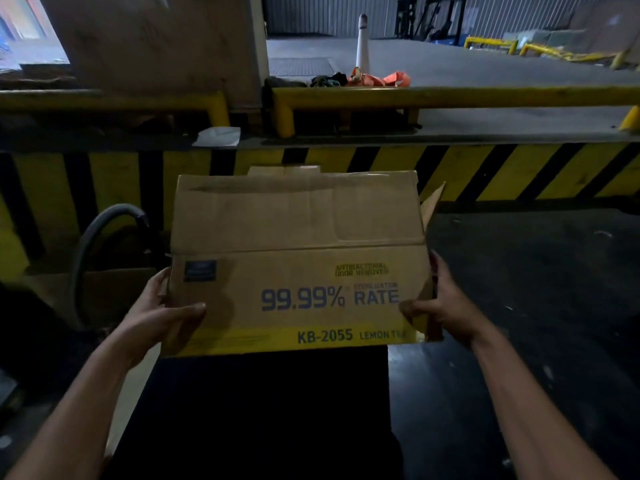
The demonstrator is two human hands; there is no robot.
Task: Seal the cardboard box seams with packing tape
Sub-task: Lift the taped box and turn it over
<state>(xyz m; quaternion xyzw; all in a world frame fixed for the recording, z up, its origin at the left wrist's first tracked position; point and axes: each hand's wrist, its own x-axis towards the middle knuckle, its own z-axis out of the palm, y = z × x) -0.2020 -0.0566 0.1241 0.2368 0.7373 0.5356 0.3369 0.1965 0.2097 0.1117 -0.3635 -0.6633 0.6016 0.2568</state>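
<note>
Looming behind was the yellow-and-black striped dock wall (485, 174). In front of it, held in the air, was the worn brown cardboard box with blue print (298, 237). The left hand (166, 306) and right hand (440, 306) each gripped a side edge, thumbs curled onto the front. A loose side flap (433, 206) gaped at the right. It probably needed folding flush before taping, and no tape was visible.

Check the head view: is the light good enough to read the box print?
Head view is dim; large print on the cardboard box reads, small text blurs. Wide-angle lens slightly bows the yellow rail; below the box is near black.
</note>
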